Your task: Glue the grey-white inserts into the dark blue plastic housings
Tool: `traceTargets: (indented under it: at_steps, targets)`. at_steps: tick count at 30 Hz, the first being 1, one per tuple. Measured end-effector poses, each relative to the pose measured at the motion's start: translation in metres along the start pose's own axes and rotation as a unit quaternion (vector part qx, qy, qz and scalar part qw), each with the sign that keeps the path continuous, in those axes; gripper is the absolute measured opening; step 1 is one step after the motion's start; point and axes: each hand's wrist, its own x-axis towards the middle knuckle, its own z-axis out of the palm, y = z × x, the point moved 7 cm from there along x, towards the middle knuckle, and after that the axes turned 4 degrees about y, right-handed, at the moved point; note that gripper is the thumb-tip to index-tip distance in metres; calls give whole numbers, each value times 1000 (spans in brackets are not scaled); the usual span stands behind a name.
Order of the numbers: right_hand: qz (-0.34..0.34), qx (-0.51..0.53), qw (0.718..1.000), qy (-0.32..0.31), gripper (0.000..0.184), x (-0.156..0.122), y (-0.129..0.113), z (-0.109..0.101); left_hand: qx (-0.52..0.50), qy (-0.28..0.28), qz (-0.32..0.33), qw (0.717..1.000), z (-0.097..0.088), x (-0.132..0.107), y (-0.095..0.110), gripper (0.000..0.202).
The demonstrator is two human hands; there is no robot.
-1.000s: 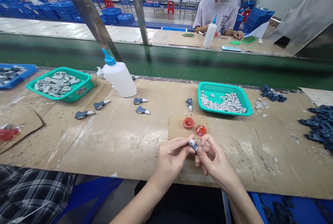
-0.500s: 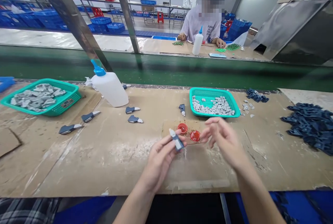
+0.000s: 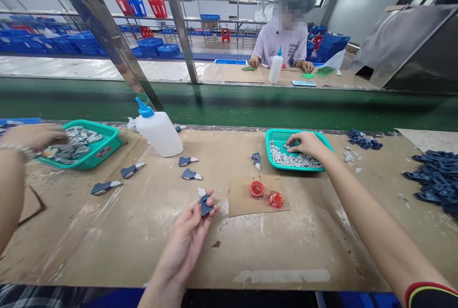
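My left hand (image 3: 189, 227) holds a small dark blue plastic part with a pale grey tip (image 3: 204, 204) above the table, thumb and fingers closed round it. My right hand (image 3: 302, 145) reaches into the right green basket (image 3: 299, 168). Its fingertips pinch at a small grey plastic piece (image 3: 286, 146) over many similar pieces. Between my hands, two red caps with wet-looking contents, one cap (image 3: 256, 189) and another cap (image 3: 275, 199), rest on a cardboard piece (image 3: 238, 203). Behind them lies a similar blue part (image 3: 256, 160).
Another person's hand (image 3: 39, 137) reaches into the left green basket (image 3: 103, 153). A white bottle with blue nozzle (image 3: 161, 133) stands at the back. Several blue-grey parts (image 3: 189, 174) lie left of centre; a dark blue pile (image 3: 434, 179) lies right. A co-worker (image 3: 282, 43) sits opposite.
My right hand has moved from beside the red caps into the right basket. My left hand, still holding the blue part, has shifted left. Another person's hand has appeared at the left basket.
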Motion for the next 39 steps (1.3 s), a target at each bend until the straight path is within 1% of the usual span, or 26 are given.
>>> traceTargets:
  at_steps: [3,5,7,8,9,10,11,12,13,14,15,16,17,18,19,21,22,23,25,26,27,29,32,34,36,39]
  targets:
    - [14,10,1000,5,8,1,6,4,-6,2,5,1000,-5,3,5,20]
    - [16,18,1000,14,5,-1,7,4,30,-12,29,999,-7,6,9,21]
    - [18,26,999,36,7,-5,3,-1,117,-23,96,988,-8,11,18,24]
    - [21,31,998,52,11,-10,0,-5,180,-21,152,972,-10,14,26,26]
    - [23,33,997,68,15,-16,-5,-9,255,-13,217,942,-11,17,36,27]
    - [24,47,995,81,18,-25,-12,-12,339,-3,284,897,-11,20,47,29]
    - [25,84,992,92,22,-35,-20,-15,425,7,344,837,-10,23,56,31]
    - [27,138,985,98,24,-48,-28,-16,507,13,393,767,-7,27,64,33]
    - [31,214,971,101,27,-63,-36,-16,577,12,430,694,-2,33,71,36]
    - [39,297,949,102,29,-79,-44,-14,631,7,455,629,4,39,75,39]
    - [50,360,926,99,31,-96,-51,-11,665,2,475,577,12,46,79,42]
    - [64,404,907,97,31,-112,-56,-7,681,-4,491,542,21,53,81,45]
    - [81,429,895,93,31,-128,-60,-1,686,-15,505,524,33,60,82,48]
    - [99,444,886,89,31,-142,-63,6,684,-38,514,517,48,66,79,52]
    - [119,457,877,86,31,-154,-64,13,678,-82,518,515,67,72,72,56]
    - [166,485,853,90,34,-173,-63,28,655,-229,495,523,107,83,46,57]
    - [191,501,838,100,35,-180,-62,34,639,-313,458,533,126,88,29,55]
    - [213,515,823,111,34,-185,-61,40,621,-380,416,544,141,93,14,51]
    - [244,535,798,134,30,-190,-63,48,605,-439,371,551,164,103,-7,43]
    - [250,541,790,143,30,-191,-65,51,602,-448,357,557,171,109,-13,38]
    - [251,545,786,148,30,-190,-67,53,600,-446,349,565,174,114,-15,34]
    - [252,546,785,151,31,-188,-72,55,593,-426,335,595,173,123,-14,24]
    - [258,535,791,147,33,-185,-75,58,567,-348,334,668,156,128,5,16]
    - [261,529,794,145,33,-184,-75,60,534,-283,332,724,140,124,21,22]
    - [261,524,799,140,33,-183,-75,62,493,-230,315,778,123,116,34,33]
    - [256,517,806,135,32,-182,-77,63,440,-193,269,835,102,96,44,47]
